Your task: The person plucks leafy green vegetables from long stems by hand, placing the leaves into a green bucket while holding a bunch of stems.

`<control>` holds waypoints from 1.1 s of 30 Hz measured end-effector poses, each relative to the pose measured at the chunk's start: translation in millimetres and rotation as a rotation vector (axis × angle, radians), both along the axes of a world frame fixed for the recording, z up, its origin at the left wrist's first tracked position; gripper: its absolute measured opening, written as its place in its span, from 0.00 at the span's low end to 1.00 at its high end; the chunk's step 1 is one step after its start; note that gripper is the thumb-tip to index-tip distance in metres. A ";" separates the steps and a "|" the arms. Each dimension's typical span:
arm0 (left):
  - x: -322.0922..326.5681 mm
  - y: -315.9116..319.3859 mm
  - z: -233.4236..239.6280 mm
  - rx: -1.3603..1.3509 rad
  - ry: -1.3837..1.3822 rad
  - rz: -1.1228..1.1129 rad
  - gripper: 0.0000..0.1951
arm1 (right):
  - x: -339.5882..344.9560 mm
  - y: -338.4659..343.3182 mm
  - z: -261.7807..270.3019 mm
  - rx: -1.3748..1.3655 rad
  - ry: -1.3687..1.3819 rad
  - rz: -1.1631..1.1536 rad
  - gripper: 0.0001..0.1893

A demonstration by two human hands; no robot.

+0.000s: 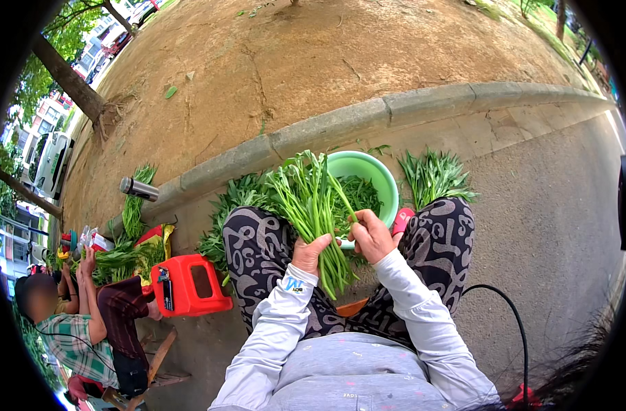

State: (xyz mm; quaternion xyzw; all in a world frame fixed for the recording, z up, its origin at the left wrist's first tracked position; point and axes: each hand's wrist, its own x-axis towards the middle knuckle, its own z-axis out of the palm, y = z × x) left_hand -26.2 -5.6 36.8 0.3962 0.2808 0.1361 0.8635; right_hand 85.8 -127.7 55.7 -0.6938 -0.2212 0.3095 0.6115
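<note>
A bundle of long green leafy stems [313, 205], which look like water spinach, is gripped in my left hand [310, 253] above my lap. My right hand [370, 235], just to the right of the bundle, pinches the lower end of a single green stem [342, 198]. Behind both hands a light green plastic basin [387, 180] rests on the pavement with loose green leaves [359, 198] in it. More leafy greens [243, 195] lie beside my left knee, and another leafy pile [436, 177] lies beyond my right knee.
At the left stands a red plastic stool [189, 285] with small items on it. A steel flask [139, 189] is by the concrete curb [338, 123]. A seated person [76, 329] handles greens farther left. A black cable [516, 313] curves at the right.
</note>
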 end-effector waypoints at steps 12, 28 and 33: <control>-4.9 7.3 -9.0 -0.151 0.039 0.018 0.16 | 27.0 -12.9 20.2 0.193 0.228 -0.173 0.12; 1.3 -2.7 5.9 -0.030 0.018 0.034 0.14 | 6.2 -7.7 5.3 0.045 0.116 0.097 0.09; -0.3 -0.1 -4.2 -0.014 0.043 0.093 0.14 | 19.7 -10.4 21.1 0.428 0.296 -0.383 0.05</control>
